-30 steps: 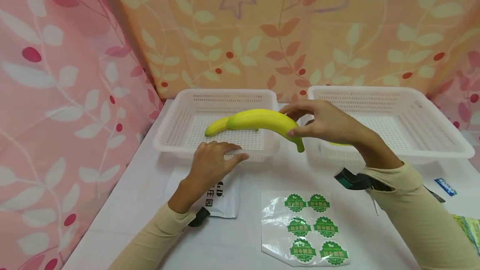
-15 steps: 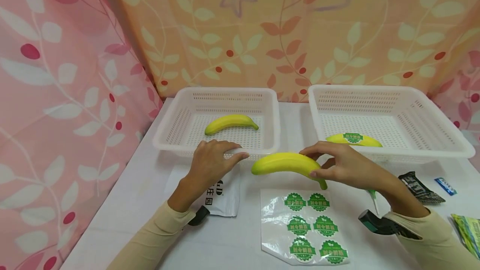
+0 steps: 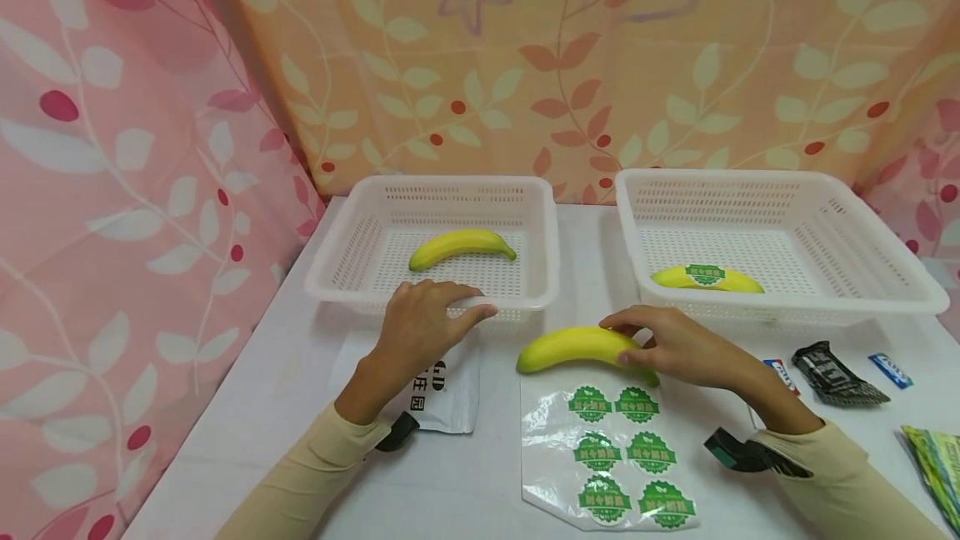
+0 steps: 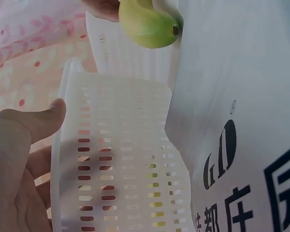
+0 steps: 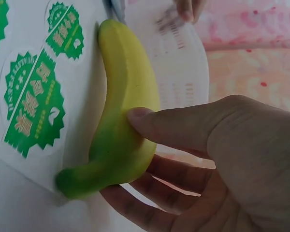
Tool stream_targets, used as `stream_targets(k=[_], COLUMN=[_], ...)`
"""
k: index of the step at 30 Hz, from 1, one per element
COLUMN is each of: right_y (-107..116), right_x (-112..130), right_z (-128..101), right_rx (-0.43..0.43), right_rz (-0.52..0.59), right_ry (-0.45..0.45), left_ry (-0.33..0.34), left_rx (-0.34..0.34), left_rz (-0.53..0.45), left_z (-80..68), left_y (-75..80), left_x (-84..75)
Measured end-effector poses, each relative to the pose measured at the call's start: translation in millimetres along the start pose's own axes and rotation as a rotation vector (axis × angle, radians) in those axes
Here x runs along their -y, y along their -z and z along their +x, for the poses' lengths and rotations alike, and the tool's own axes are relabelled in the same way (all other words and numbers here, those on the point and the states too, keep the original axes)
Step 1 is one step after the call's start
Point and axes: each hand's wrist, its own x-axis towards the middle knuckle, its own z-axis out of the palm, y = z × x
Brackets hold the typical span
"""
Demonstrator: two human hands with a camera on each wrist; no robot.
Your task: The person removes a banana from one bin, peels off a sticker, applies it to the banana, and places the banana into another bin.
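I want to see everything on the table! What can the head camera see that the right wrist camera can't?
Only the head view shows the banana with a sticker in the right basket, the left hand on the left basket, and the white bag. Only the right wrist view shows the fingers curled under the held banana. Both show the right hand and the sticker sheet.
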Motion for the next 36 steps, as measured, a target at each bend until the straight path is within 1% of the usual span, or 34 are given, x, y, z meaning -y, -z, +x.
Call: stream_targets(k=[5, 8, 11, 14, 16, 17, 19, 21, 23, 25, 28, 30, 32, 34, 36], right_y=[-0.9, -1.9, -3.1, -3.9, -3.9, -3.9, -3.8, -3.8, -3.9, -4.6, -5.9, -6.4, -6.4, -6.1, -5.7], right_x=[-6.9, -10.1, -12.7, -14.5, -15.1, -15.2, -15.1, -14.7, -14.4, -14.6, -15.8, -16.5, -16.9, -16.9, -16.8], right_z=[1.2, 1.4, 1.3, 1.5, 1.8, 2.0, 2.5, 2.6, 2.7, 2.9, 3.3, 3.3, 3.1, 2.7, 2.1], right_rx=[-0.006, -0.007, -0.014, -0.021, -0.023, -0.021, -0.02, -0.02, -0.02, -0.019, -0.019, -0.021, -0.023, -0.027, -0.03], right_rz=[0.024, 0.028, 0.026, 0.029, 0.032, 0.035, 0.036, 0.03, 0.028, 0.024, 0.025, 0.023, 0.021, 0.021, 0.018], right_ry=[-0.007, -0.017, -0.033, -0.048, -0.052, -0.052, -0.049, -0.047, -0.048, -0.056, -0.06, -0.057, -0.05, -0.043, -0.039], left_ry=[-0.007, -0.042, -0.122, -0.236, -0.307, -0.339, -0.387, -0.419, -0.425, -0.435, -0.431, -0.432, -0.419, -0.412, -0.407], left_rx=[-0.002, -0.036, -0.115, -0.178, -0.183, -0.171, -0.118, -0.025, 0.097, 0.199, 0.322, 0.374, 0.421, 0.438, 0.437], left_rz=[-0.014, -0.021, -0.046, -0.082, -0.097, -0.1, -0.102, -0.109, -0.116, -0.101, -0.051, -0.012, 0.02, 0.041, 0.047], left_z=[-0.5, -0.9, -1.3, -3.2, -5.5, -6.7, -9.3, -11.2, -12.6, -14.8, -19.0, -22.5, -25.2, -26.9, -27.3], left_y=[-0.2, -0.5, -1.2, -1.9, -2.7, -3.8, -5.6, -9.1, -14.7, -22.8, -37.1, -45.5, -51.2, -54.3, -56.1], left_x=[-1.6, -5.1, -11.7, -22.0, -30.6, -35.1, -44.8, -54.0, -62.7, -69.7, -77.5, -80.6, -83.2, -85.1, -86.2])
